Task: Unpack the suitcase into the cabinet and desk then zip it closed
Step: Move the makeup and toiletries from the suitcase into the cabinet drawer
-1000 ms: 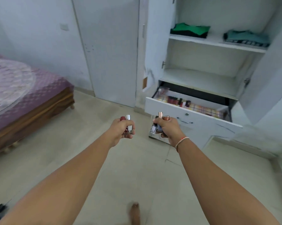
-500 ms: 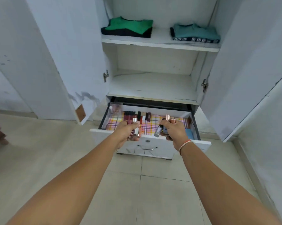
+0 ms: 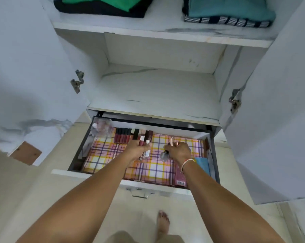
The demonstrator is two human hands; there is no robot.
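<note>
The white cabinet's drawer (image 3: 102,174) stands pulled out, lined with pink and yellow plaid paper. Both my hands are over it. My left hand (image 3: 136,149) grips a few small cosmetic bottles (image 3: 146,148), red and silver capped. My right hand (image 3: 179,153) grips more small bottles (image 3: 165,153), one clear with a dark neck, others with copper caps. A row of dark red lipsticks and tubes (image 3: 125,135) lies at the drawer's back. The suitcase is not in view.
Folded green clothes (image 3: 102,4) and teal and striped clothes (image 3: 227,13) lie on the upper shelf. The middle shelf (image 3: 157,92) is bare. Both cabinet doors (image 3: 25,67) hang open at my sides. A blue item (image 3: 202,164) and a maroon box (image 3: 180,179) sit at the drawer's right.
I have stepped up to the cabinet. Both hands, still holding the bottles, have moved forward and down from in front of the drawer to over its plaid lining.
</note>
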